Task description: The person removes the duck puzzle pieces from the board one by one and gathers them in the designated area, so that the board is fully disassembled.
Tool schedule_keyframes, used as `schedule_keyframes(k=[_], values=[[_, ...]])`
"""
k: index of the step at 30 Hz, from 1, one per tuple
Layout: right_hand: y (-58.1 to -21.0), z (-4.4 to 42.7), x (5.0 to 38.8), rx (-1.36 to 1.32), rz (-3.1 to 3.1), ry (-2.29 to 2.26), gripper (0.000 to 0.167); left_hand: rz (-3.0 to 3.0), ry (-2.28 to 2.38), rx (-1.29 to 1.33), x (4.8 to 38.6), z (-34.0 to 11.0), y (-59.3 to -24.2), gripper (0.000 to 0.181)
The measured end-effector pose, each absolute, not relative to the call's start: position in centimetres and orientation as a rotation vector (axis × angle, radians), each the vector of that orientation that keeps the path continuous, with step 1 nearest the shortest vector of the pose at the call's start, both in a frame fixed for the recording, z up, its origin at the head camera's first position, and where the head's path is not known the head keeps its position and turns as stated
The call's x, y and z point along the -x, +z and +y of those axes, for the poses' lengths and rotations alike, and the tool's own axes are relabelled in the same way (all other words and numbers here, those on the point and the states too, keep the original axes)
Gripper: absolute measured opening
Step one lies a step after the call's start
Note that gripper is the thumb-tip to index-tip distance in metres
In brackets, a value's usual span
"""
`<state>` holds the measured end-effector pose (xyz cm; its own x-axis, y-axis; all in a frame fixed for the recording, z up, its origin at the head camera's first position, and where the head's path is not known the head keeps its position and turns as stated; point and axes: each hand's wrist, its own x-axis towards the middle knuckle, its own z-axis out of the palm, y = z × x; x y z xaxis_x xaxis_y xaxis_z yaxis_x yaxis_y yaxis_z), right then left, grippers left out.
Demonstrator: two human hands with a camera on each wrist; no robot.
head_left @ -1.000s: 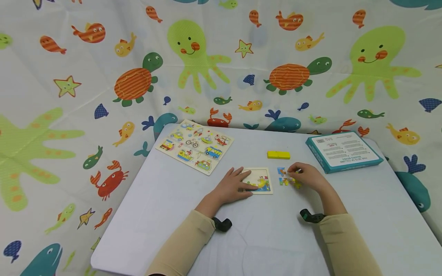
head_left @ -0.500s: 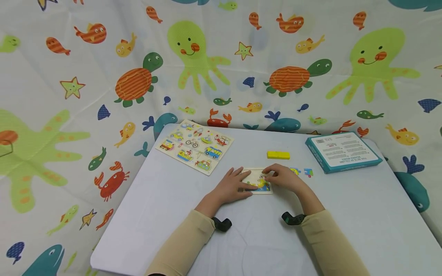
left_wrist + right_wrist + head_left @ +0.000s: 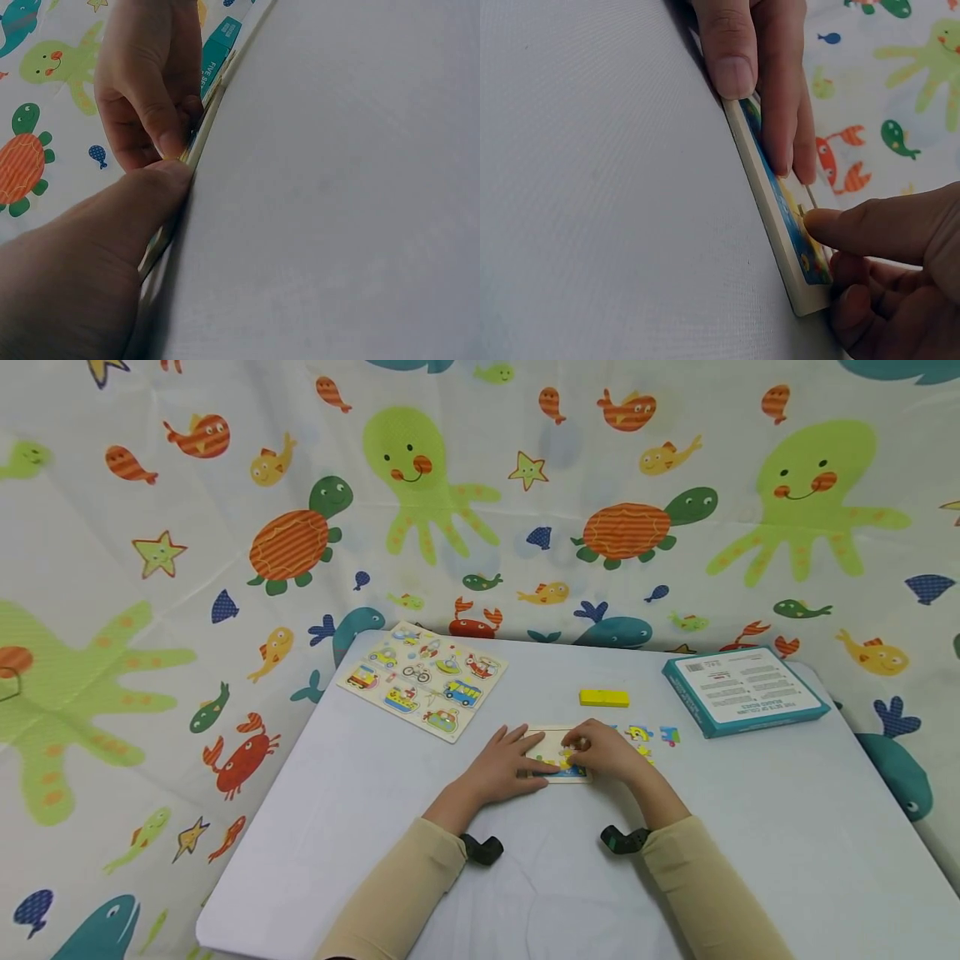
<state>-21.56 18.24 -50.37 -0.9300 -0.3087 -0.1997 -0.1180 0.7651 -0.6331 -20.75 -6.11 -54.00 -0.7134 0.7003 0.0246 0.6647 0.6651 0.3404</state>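
Observation:
A small wooden puzzle tray (image 3: pixel 551 780) with a colourful picture lies under both hands. My left hand (image 3: pixel 504 768) rests across its left part, fingers spread; in the right wrist view the left thumb presses the tray's rim (image 3: pixel 771 217). Over the tray's right part, my right hand (image 3: pixel 607 755) pinches a small puzzle piece between thumb and fingertips, mostly hidden by them. In the left wrist view, the right hand (image 3: pixel 150 82) is just beyond the left thumb. Several loose puzzle pieces (image 3: pixel 639 733) lie right of the tray, partly behind the right hand.
A yellow block (image 3: pixel 603 697) lies behind the tray. A larger board with vehicle pictures (image 3: pixel 417 672) is at the back left, and a teal box (image 3: pixel 750 689) at the back right. A cloth with sea animals hangs behind the table.
My right hand has moved left from the loose pieces to the tray, uncovering some of them, then shifted slightly farther left. The left hand has stayed on the tray.

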Motion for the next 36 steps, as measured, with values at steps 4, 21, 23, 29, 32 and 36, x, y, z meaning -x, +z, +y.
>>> schedule_keyframes(k=[4, 21, 23, 29, 32, 36], values=[[-50.4, 18.0, 21.6, 0.309, 2.675, -0.894, 0.022, 2.764, 0.506, -1.146, 20.7, -6.1, -53.9, 0.035], [-50.2, 17.8, 21.6, 0.298, 2.651, -0.892, 0.019, 2.811, 0.376, -1.195, 20.1, -5.5, -54.3, 0.040], [-50.2, 17.7, 21.6, 0.310, 2.643, -0.901, 0.019, 2.808, 0.353, -1.189, 19.8, -5.2, -54.2, 0.043], [-50.2, 17.8, 21.7, 0.305, 2.630, -0.906, 0.017, 2.821, 0.258, -1.152, 19.2, -4.3, -54.2, 0.051], [-50.2, 17.9, 21.8, 0.311, 2.653, -0.896, 0.015, 2.839, 0.219, -1.148, 19.1, -4.2, -54.2, 0.053], [-50.1, 18.1, 22.1, 0.308, 2.672, -0.884, 0.015, 2.846, 0.199, -1.143, 19.1, -4.1, -54.0, 0.053]])
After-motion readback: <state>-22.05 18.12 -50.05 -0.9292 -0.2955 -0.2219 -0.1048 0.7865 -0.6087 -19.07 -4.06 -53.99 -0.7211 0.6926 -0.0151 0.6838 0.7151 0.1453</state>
